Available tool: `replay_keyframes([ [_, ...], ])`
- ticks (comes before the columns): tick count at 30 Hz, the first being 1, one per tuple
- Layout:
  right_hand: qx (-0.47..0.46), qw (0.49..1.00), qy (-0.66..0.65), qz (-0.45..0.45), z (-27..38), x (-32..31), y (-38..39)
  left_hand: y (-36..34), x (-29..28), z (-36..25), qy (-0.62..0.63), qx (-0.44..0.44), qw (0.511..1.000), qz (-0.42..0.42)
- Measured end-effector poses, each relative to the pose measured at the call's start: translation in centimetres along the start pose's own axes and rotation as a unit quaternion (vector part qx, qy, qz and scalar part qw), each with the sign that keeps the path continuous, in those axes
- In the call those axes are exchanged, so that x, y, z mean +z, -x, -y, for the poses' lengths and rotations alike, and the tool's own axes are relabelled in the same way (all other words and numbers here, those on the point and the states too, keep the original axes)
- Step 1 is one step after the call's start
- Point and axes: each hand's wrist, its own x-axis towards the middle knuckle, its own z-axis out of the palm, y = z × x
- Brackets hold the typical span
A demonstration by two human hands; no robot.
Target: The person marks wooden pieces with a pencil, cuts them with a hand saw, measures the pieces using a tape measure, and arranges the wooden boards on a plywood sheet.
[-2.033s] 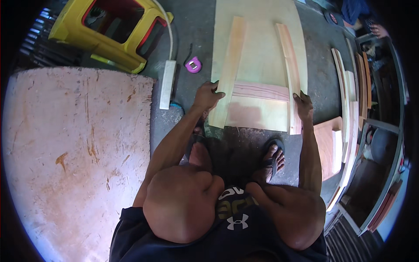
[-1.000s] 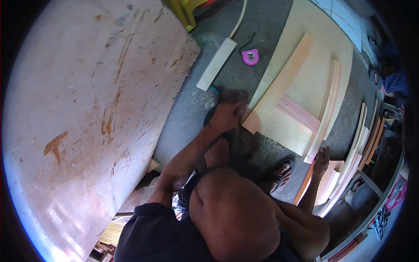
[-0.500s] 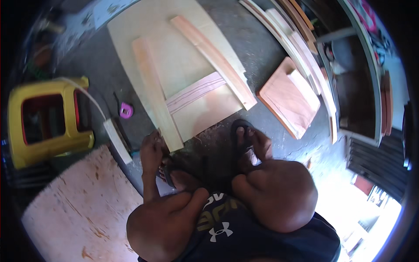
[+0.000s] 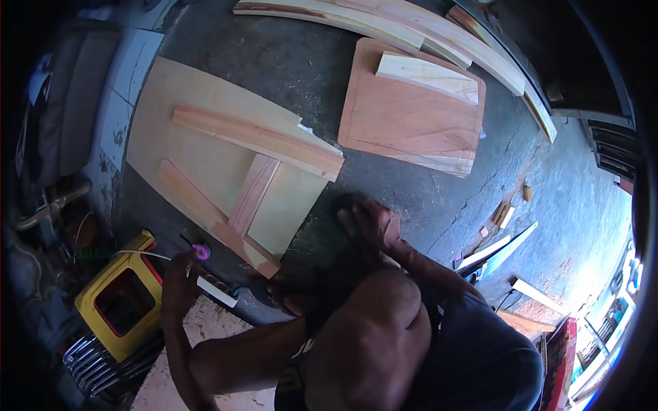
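My left hand [image 4: 179,277] reaches down beside the pink tape measure [image 4: 201,251] and the end of a narrow white strip [image 4: 218,292]. Its fingers are dark, and their grip is hidden. Low by my sandalled foot, my right hand [image 4: 378,222] hangs with loose fingers and holds nothing that I can see. In front lies a pale plywood sheet [image 4: 154,109] bearing two long wooden boards, the far one [image 4: 260,140] and the near one [image 4: 219,222]. A short grained crosspiece [image 4: 255,192] lies between them.
A reddish-brown wooden panel [image 4: 404,123] with a pale offcut [image 4: 428,77] on it lies right of the sheet. Long planks [image 4: 439,34] run behind it. A yellow toy car body [image 4: 103,301] stands at left. Wood scraps [image 4: 504,218] and a handsaw-like blade [image 4: 507,252] lie at right.
The view has swung round to the right. My left hand has left the near board's lower end and moved over beside the tape measure and white strip. My right hand stays by my foot.
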Motion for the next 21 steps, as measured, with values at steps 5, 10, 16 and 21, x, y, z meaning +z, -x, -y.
replay_keyframes([
  [5,0.136,0.979,-0.149,0.019,0.3,-0.4,-4.6,-4.5,-0.8,-1.3,-0.018,0.089,0.995,0.035],
  [10,0.167,0.959,-0.223,0.053,2.6,1.4,-7.4,-7.8,2.5,3.7,-0.051,0.161,0.985,0.041],
  [16,0.190,0.966,-0.172,0.038,2.5,0.9,-7.2,-13.4,8.4,-3.3,-0.016,0.130,0.991,-0.029],
  [21,0.177,0.969,-0.170,0.021,2.6,1.9,-7.0,-16.5,10.5,-7.4,0.065,0.119,0.986,-0.096],
])
